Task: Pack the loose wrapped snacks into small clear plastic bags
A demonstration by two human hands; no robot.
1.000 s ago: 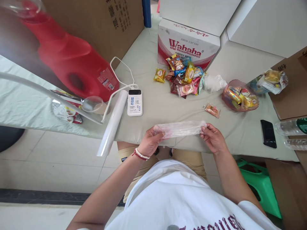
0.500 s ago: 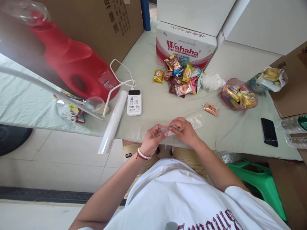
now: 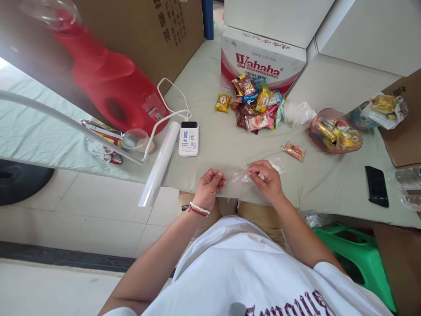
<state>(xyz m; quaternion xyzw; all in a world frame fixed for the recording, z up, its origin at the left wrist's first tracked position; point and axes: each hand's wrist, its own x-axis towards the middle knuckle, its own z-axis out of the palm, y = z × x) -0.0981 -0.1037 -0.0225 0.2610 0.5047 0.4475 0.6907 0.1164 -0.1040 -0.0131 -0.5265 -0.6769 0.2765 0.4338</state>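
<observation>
My right hand (image 3: 268,180) pinches a clear plastic bag (image 3: 243,174) that lies on the pale green tablecloth (image 3: 217,149) near the table's front edge. Beside the bag's left end, my left hand (image 3: 208,188) is curled with fingers closed; nothing shows in it. Just beyond the right hand lies a single wrapped snack (image 3: 294,150). A pile of wrapped snacks (image 3: 255,105) sits farther back in front of a Wahaha carton (image 3: 263,61).
A roll of clear film (image 3: 160,163) overhangs the table edge at left, beside a white power bank (image 3: 188,138) with a cable. A pink bowl of snacks (image 3: 335,131), a black phone (image 3: 376,185), a red jug (image 3: 108,83) and a green stool (image 3: 358,259) surround the area.
The bag was stretched between both hands, then the right hand brought its end over toward the left. Now the left hand has let go and the right hand holds the bag on the table.
</observation>
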